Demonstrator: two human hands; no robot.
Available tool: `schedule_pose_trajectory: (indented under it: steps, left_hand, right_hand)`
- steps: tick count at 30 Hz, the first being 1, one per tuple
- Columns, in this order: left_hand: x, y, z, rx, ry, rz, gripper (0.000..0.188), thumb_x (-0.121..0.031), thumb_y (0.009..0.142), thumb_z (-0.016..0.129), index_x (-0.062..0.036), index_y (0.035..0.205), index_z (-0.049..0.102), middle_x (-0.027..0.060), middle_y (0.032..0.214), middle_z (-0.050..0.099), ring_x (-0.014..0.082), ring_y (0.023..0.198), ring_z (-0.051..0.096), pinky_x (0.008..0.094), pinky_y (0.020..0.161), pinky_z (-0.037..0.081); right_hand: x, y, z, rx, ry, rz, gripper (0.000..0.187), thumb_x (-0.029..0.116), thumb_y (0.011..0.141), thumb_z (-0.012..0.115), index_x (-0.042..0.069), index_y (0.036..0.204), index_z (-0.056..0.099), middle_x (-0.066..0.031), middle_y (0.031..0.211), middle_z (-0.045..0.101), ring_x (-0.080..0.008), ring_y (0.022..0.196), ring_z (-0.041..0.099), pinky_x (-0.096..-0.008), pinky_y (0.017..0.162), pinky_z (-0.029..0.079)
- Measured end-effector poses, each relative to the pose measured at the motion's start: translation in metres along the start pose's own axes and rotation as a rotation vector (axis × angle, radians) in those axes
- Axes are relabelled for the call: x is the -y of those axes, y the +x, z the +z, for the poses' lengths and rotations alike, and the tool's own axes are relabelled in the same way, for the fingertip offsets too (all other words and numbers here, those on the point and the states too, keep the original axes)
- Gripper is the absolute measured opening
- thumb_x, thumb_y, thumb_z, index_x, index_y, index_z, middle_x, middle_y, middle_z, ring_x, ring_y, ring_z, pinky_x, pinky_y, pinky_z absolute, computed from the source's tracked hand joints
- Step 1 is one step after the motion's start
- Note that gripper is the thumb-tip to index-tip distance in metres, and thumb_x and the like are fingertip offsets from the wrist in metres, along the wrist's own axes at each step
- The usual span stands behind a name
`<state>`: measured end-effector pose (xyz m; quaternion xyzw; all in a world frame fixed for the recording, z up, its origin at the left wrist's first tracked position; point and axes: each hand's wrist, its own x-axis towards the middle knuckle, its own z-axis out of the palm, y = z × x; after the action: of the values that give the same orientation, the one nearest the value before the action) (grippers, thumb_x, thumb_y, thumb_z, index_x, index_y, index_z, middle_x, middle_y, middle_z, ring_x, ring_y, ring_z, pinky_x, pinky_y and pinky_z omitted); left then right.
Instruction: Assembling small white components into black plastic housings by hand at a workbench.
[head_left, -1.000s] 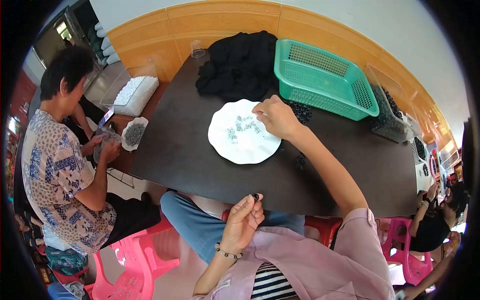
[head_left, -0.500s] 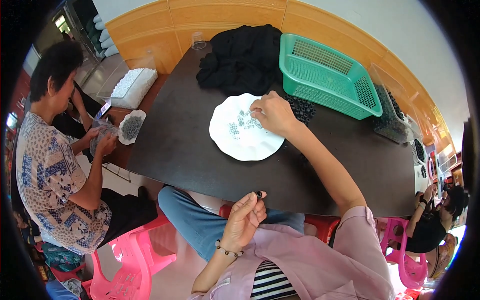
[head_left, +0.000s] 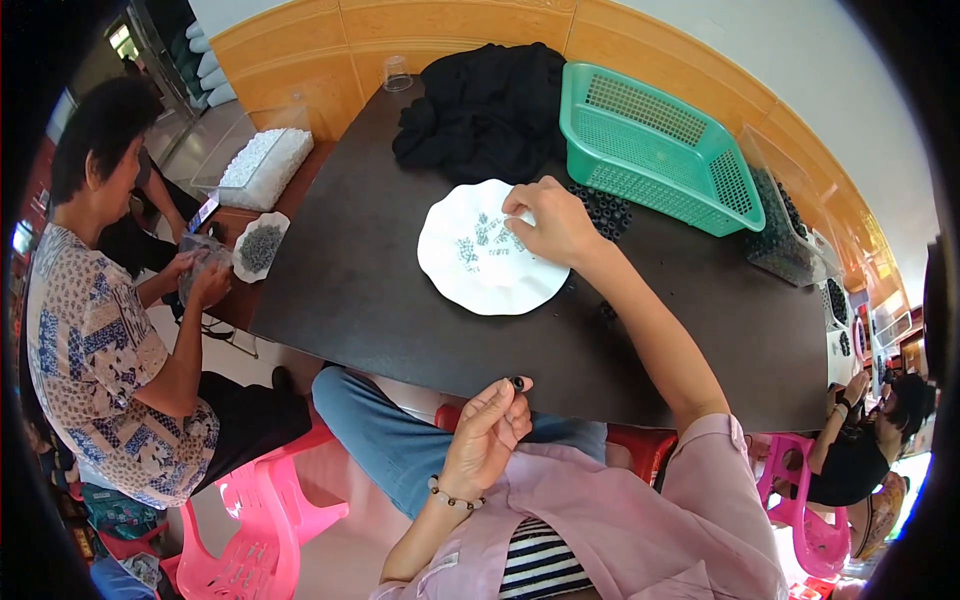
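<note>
Between thumb and forefinger, my left hand [head_left: 487, 430] pinches a small round black part [head_left: 517, 383] just off the table's near edge. My right hand [head_left: 553, 222] is over the right side of a white scalloped plate [head_left: 500, 298], its thumb and fingertips bent together. Whatever they may hold is too small to make out. Tiny grey-clear pieces [head_left: 468, 252] lie scattered in the middle of the plate, left of my right fingertips. Behind my right hand, a cluster of black round parts [head_left: 608, 212] sits on the dark table [head_left: 400, 320], partly hidden by the hand.
A green mesh basket [head_left: 660, 150] and a bunched black cloth [head_left: 480, 110] lie along the far side. At the back right stands a clear bin [head_left: 785, 240] of black parts. A co-worker [head_left: 120, 330] sits at left beside a small plate [head_left: 260, 250] of grey pieces.
My right hand has shifted slightly over the plate, its fingertips moving a little. The left hand keeps its pinch on the black part. The whole view has shifted slightly.
</note>
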<state>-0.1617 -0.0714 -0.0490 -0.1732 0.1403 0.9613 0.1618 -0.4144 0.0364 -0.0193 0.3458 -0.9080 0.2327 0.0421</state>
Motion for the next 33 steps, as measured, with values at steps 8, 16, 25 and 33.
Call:
schedule_pose_trajectory:
  steps: [8, 16, 25, 33]
  left_hand:
    - [-0.002, 0.005, 0.002, 0.002, 0.042, 0.013, 0.025, -0.023, 0.096, 0.056, -0.0007, 0.105, 0.061, -0.0004, 0.073, 0.052, 0.0102, 0.067, 0.046, 0.0226, 0.061, 0.039]
    - [-0.003, 0.006, 0.015, 0.04, 0.09, 0.027, 0.025, -0.026, 0.096, 0.056, -0.0027, 0.104, 0.06, -0.0015, 0.076, 0.051, 0.0094, 0.069, 0.045, 0.0222, 0.062, 0.038]
    - [0.008, 0.004, 0.025, 0.028, 0.058, 0.03, 0.018, -0.028, 0.096, 0.056, -0.0113, 0.09, 0.061, -0.005, 0.075, 0.054, 0.0044, 0.067, 0.046, 0.021, 0.067, 0.04]
    - [0.012, 0.006, 0.022, 0.004, 0.024, 0.019, 0.019, -0.027, 0.095, 0.057, -0.0107, 0.087, 0.061, -0.0044, 0.075, 0.055, 0.0052, 0.068, 0.047, 0.0215, 0.067, 0.04]
  right_hand:
    - [0.011, -0.03, -0.023, 0.033, 0.617, 0.181, 0.007, 0.004, 0.081, 0.068, 0.001, 0.086, 0.065, 0.0005, 0.079, 0.061, -0.0041, 0.072, 0.054, -0.0199, 0.065, 0.045]
    - [0.076, -0.115, -0.051, 0.116, 0.881, 0.147, 0.013, -0.002, 0.078, 0.071, 0.003, 0.09, 0.072, -0.0029, 0.083, 0.067, -0.0094, 0.077, 0.059, -0.0236, 0.071, 0.045]
    - [0.089, -0.148, -0.039, -0.132, 0.734, 0.044, 0.02, -0.001, 0.072, 0.076, 0.006, 0.091, 0.074, -0.0031, 0.083, 0.071, -0.0119, 0.072, 0.056, -0.025, 0.068, 0.046]
    - [0.09, -0.152, -0.04, -0.133, 0.719, 0.031, 0.021, -0.001, 0.072, 0.075, 0.005, 0.092, 0.074, -0.0056, 0.087, 0.072, -0.014, 0.074, 0.058, -0.0267, 0.071, 0.046]
